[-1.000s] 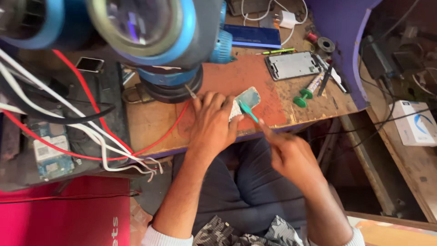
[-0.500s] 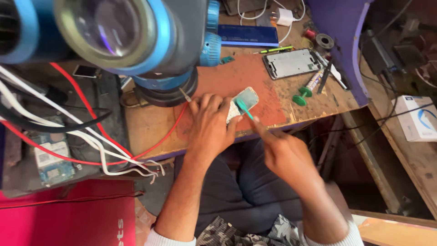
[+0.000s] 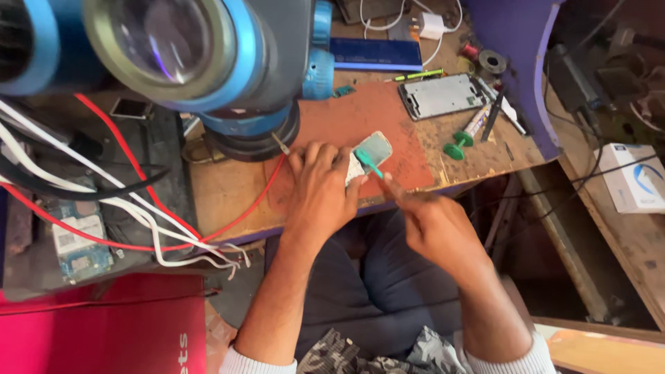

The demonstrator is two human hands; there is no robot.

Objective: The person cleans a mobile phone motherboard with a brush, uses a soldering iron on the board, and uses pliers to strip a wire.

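Note:
My left hand (image 3: 320, 188) lies flat on the reddish-brown mat (image 3: 360, 118), its fingers pinning down a small phone circuit part with a pale green face (image 3: 373, 151). My right hand (image 3: 428, 216) grips a thin teal-handled tool (image 3: 368, 163) whose tip rests on that part. A big blue-ringed microscope head (image 3: 173, 48) fills the upper left, close to the camera, and hides part of the bench.
A grey phone frame (image 3: 443, 95), a green-handled screwdriver (image 3: 463, 138) and a dark tool lie at the right of the mat. A blue flat box (image 3: 375, 54), white charger (image 3: 431, 26), red and white cables (image 3: 138, 208), a circuit board (image 3: 76, 242) and a white box (image 3: 636, 181) surround the bench.
My right hand has come up and left toward the part, bringing the teal tool's tip onto it. My left hand stays put, still pressing the part.

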